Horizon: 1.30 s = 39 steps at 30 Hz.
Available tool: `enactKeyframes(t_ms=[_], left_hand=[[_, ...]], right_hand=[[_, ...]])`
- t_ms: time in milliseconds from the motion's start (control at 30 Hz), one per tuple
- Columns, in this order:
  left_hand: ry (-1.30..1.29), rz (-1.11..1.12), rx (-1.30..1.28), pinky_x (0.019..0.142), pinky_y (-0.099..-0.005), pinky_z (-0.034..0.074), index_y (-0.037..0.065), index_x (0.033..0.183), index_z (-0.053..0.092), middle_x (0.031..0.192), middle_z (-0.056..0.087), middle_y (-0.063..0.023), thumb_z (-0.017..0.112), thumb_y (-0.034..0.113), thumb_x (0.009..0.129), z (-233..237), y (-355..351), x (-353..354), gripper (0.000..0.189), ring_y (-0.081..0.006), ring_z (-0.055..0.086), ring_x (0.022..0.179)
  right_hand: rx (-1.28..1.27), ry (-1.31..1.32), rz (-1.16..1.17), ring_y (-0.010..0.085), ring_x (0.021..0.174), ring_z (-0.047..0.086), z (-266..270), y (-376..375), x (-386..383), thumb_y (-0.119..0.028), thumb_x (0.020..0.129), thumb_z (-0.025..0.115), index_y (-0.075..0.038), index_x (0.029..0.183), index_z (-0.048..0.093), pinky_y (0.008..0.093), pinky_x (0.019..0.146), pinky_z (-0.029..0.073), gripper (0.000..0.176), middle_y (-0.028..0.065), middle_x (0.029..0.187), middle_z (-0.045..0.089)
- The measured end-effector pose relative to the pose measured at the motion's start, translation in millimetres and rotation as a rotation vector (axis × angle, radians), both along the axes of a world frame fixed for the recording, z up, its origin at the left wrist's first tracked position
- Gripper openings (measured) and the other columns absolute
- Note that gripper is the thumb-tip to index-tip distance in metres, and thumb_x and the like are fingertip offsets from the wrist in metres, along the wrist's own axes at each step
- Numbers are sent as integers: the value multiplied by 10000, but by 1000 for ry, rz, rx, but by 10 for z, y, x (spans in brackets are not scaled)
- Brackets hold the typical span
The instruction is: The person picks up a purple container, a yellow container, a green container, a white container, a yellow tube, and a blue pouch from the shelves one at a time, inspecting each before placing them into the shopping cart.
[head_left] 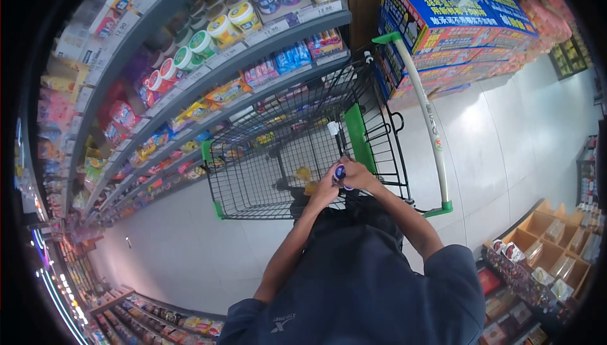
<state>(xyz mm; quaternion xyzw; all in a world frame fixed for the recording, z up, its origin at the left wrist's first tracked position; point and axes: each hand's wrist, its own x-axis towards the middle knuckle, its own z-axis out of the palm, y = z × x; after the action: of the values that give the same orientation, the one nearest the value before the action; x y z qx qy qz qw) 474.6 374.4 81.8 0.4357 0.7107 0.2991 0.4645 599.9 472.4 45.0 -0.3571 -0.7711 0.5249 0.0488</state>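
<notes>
Both of my hands meet in front of my body, over the near side of a black wire shopping cart (253, 217) with green corners. Between them is a small purple container (340, 172) with a round, printed end facing up. My left hand (325, 189) wraps its fingers round the container from the left. My right hand (359, 175) closes on it from the right, its fingers partly hidden. Behind the hands, a green panel (358, 131) is fixed to the cart. Some yellow items (303, 173) show through the wire.
Shelves (272, 36) of candy tubs and bags curve along the left and far side. Stacked blue-and-red boxes (436, 22) stand beyond the cart handle (422, 89). At the lower right is a wooden display rack (537, 221); low shelves (158, 313) line the lower left.
</notes>
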Motion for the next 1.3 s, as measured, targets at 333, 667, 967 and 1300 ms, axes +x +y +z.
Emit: enactKeyframes(t_ms=[333, 667, 967, 1300], left_hand=[[-126, 7, -211, 946, -434, 468, 63, 1399, 398, 1202, 606, -251, 500, 34, 839, -1079, -420, 49, 570, -397, 603, 1092], [351, -42, -189, 758, -522, 508, 103, 1058, 617, 900, 681, -194, 486, 229, 939, -322, -837, 27, 217, -430, 638, 843], [354, -14, -231, 748, -549, 504, 138, 978, 607, 879, 674, -183, 494, 271, 922, -388, -768, 38, 184, -442, 628, 844], [243, -48, 58, 740, -497, 528, 97, 1100, 631, 895, 687, -194, 488, 230, 953, -435, -342, -414, 245, -411, 652, 862]], right_hand=[[83, -369, 78, 431, 1094, 587, -1232, -404, -59, -226, 711, 777, -52, 1257, 415, 479, 908, 503, 677, 271, 1215, 540], [297, -569, 358, 355, 998, 663, -1882, -463, 258, -143, 765, 689, -81, 1264, 511, 468, 809, 538, 533, 166, 1050, 680], [330, -603, 381, 284, 920, 692, -1955, -553, 231, -205, 834, 598, -124, 910, 703, 441, 720, 539, 153, 96, 899, 716], [133, -426, 196, 375, 1010, 644, -1195, 131, -200, -334, 769, 695, -57, 1099, 630, 474, 876, 506, 436, 176, 1051, 676]])
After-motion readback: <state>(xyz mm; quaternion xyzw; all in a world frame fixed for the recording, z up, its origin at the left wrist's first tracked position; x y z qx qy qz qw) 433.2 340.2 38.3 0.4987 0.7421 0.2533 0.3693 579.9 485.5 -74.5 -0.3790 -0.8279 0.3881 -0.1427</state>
